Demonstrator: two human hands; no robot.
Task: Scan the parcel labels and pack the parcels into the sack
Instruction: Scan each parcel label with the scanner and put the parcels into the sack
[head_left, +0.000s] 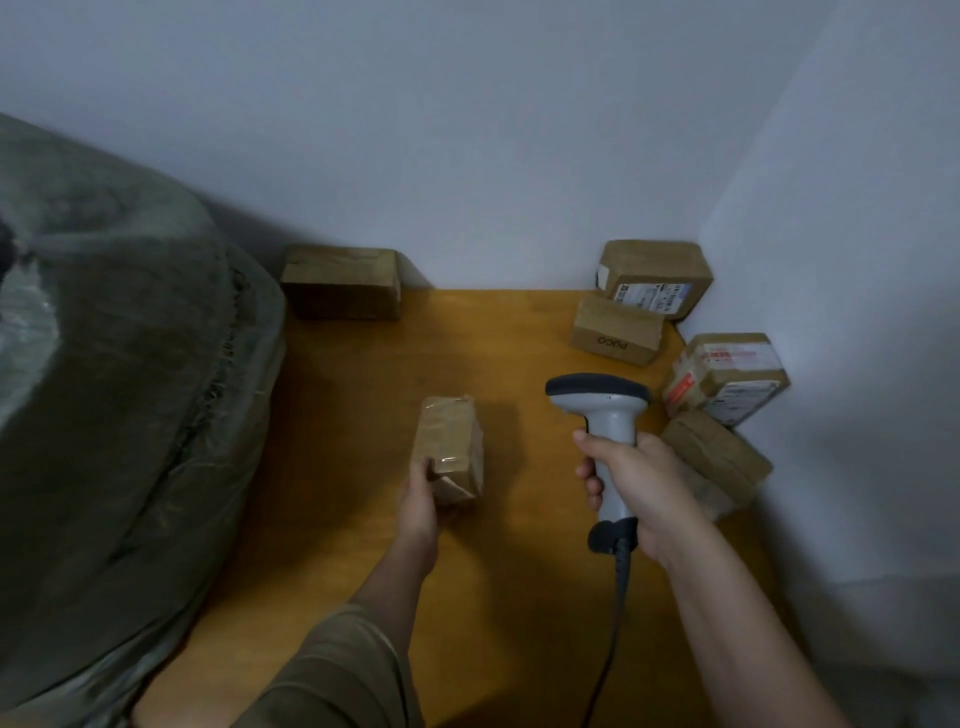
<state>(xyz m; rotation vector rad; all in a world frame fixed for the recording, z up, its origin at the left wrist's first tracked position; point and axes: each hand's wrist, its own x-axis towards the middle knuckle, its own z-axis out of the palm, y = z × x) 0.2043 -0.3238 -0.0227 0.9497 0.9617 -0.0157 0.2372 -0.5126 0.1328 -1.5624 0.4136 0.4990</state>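
Above the orange-brown wooden tabletop (519, 597), we are gripping the small tape-wrapped brown cardboard parcel (451, 448) in our left hand (422, 506), our right hand (631, 483) wrapping the grey handheld barcode scanner (605, 415). No label is showing, so we judge the parcel needs turning toward the scanner before going into the grey-green woven sack (119, 374).

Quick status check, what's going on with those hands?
Left hand grips small parcel. Right hand grips scanner. Sack at left. Path clear.
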